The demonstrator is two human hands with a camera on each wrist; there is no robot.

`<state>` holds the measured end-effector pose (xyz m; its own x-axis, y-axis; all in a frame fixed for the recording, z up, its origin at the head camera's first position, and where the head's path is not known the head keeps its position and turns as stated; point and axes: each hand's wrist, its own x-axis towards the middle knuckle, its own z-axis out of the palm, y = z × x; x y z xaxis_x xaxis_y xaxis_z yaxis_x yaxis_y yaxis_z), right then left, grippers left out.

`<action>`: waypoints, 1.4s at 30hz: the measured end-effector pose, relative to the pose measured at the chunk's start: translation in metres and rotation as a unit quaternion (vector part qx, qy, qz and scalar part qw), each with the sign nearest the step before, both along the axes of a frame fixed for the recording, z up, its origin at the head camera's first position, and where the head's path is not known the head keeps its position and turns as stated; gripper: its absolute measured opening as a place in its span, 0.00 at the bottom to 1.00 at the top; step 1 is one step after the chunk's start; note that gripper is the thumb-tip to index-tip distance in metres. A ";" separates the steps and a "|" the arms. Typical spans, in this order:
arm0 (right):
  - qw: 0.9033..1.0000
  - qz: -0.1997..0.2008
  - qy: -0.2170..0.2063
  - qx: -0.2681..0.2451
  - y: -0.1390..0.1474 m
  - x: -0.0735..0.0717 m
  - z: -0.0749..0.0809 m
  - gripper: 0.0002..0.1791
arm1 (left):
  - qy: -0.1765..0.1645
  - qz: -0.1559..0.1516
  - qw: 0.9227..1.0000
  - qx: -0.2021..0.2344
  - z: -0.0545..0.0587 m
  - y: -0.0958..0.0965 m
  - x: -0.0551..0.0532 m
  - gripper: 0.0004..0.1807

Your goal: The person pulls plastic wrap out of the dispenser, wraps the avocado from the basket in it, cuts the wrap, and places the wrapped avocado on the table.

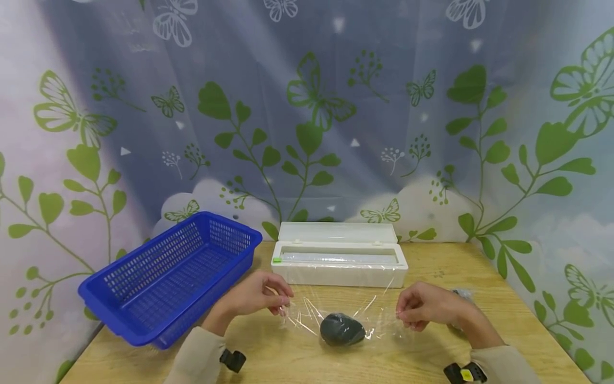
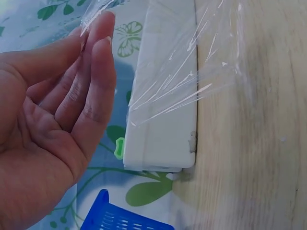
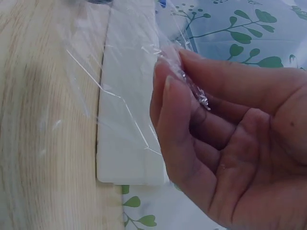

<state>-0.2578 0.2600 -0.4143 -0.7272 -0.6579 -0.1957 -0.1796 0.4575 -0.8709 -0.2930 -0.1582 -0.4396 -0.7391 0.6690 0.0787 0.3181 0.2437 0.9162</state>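
Observation:
A sheet of cling film (image 1: pixel 307 316) spans the gap between my two hands, creased and shiny. My left hand (image 1: pixel 261 293) pinches its left edge between thumb and fingertips; in the left wrist view the film (image 2: pixel 168 91) runs off from those fingertips. On the other side, my right hand (image 1: pixel 427 305) pinches a bunched corner, seen crumpled between thumb and fingers in the right wrist view. A dark grey-green rounded object (image 1: pixel 341 329) lies between the hands, overlapped by the film. Behind it stands a white cling film dispenser (image 1: pixel 338 274), lid raised, with a roll inside.
A blue plastic basket (image 1: pixel 168 333) stands at the left of the wooden table (image 1: pixel 283 362). Partly hidden behind my right wrist lies a small item in clear plastic (image 1: pixel 463 293). A leaf-and-butterfly patterned curtain (image 1: pixel 259 69) encloses the back and sides.

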 end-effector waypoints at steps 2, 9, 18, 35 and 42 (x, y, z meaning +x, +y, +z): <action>1.000 -0.002 0.002 0.005 0.000 -0.001 -0.001 0.08 | 0.001 -0.001 1.000 0.003 -0.003 0.001 -0.001 0.11; 1.000 -0.011 0.015 0.020 0.001 -0.004 -0.005 0.09 | -0.001 -0.031 0.999 0.026 -0.012 0.011 -0.004 0.13; 0.999 -0.027 0.008 0.026 0.002 -0.007 -0.011 0.09 | 0.009 -0.016 1.000 -0.015 -0.016 0.019 0.001 0.15; 0.999 -0.032 0.017 0.028 0.005 -0.014 -0.021 0.14 | 0.014 0.027 0.998 -0.048 -0.018 0.016 0.002 0.12; 0.998 -0.037 0.030 0.029 0.002 -0.018 -0.031 0.11 | 0.008 0.067 0.996 -0.061 -0.024 0.012 -0.002 0.09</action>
